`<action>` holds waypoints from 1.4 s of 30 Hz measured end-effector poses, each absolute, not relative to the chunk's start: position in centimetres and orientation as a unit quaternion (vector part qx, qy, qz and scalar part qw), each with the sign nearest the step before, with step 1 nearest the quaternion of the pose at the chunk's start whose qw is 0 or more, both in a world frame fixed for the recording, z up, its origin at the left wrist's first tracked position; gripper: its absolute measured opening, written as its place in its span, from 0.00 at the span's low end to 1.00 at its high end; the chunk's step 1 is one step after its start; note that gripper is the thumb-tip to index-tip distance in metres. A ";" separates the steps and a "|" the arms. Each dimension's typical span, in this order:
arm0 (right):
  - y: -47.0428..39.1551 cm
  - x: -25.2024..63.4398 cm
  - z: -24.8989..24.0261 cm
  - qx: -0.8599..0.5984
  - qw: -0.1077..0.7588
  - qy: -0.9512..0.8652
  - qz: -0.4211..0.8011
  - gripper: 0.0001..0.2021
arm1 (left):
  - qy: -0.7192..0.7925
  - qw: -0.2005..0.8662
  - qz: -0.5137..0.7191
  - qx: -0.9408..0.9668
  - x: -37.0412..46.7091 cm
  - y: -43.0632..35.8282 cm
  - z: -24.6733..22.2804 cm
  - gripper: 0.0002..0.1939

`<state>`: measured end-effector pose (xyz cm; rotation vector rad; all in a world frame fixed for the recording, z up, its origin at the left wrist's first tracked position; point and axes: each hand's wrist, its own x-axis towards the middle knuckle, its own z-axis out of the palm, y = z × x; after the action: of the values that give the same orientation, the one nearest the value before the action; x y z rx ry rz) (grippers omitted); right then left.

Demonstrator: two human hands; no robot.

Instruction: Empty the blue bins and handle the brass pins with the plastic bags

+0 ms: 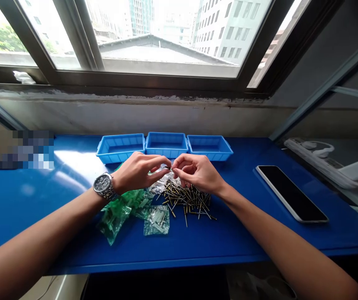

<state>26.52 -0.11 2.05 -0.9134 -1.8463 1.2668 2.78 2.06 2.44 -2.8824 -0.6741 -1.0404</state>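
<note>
One slim dark part (167, 167) is held above the desk (197, 248), pinched between the fingertips of the left hand (140, 170) and the right hand (199, 171), presumably because two grips steady so small an item. Below, probably for short reach, lies one heap of metal pins (187, 196), too many to count. Overlapping green packets (116, 214) prevent counting. Beyond: three blue trays (166, 151). Right: one phone (291, 193).
</note>
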 end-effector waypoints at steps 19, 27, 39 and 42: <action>-0.8 25.9 2.1 -0.393 0.411 -0.716 0.405 0.05 | -0.241 0.009 -0.383 -0.892 3.1 2.0 1.6 0.06; -1.1 25.7 2.5 -0.411 0.421 -0.737 0.334 0.04 | -0.267 -0.017 -0.385 -0.884 3.2 1.9 1.5 0.06; -1.3 25.5 2.7 -0.421 0.431 -0.739 0.302 0.06 | -0.279 -0.134 -0.415 -0.855 3.6 1.5 2.1 0.04; -1.3 25.5 2.7 -0.415 0.425 -0.744 0.306 0.05 | -0.277 -0.142 -0.417 -0.854 3.6 1.5 2.1 0.03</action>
<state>25.54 -1.26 2.65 -1.0375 -1.8605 0.7664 3.59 1.47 2.11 -2.9570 -0.9597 -1.4425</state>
